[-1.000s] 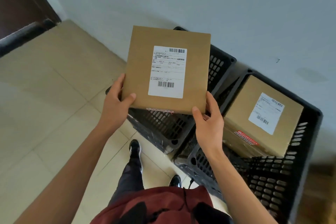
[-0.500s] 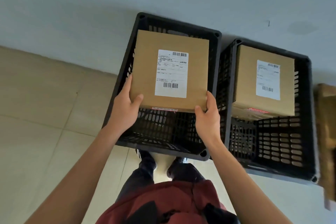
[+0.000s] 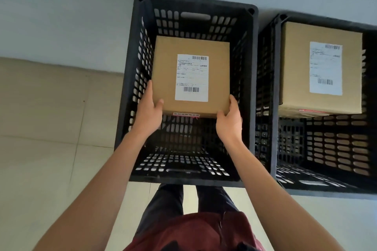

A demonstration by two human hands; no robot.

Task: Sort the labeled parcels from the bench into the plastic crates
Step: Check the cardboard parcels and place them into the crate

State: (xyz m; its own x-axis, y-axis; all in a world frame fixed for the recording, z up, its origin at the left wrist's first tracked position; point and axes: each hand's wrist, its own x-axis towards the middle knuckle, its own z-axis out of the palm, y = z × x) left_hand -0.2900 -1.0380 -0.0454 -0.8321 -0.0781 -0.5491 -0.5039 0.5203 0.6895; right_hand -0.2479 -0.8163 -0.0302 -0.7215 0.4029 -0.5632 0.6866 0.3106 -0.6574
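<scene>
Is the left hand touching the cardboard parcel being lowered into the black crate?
Touching. The head view shows the left hand gripping the parcel at its near left corner, thumb on top, inside the left crate.

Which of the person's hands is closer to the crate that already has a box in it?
The right hand, gripping the held box's near right corner. The left hand grips the opposite corner, farther from that crate.

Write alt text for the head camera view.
Both hands, left hand and right hand, hold a labeled cardboard parcel inside the left black plastic crate. A second labeled parcel sits in the right crate, against a wall.
</scene>
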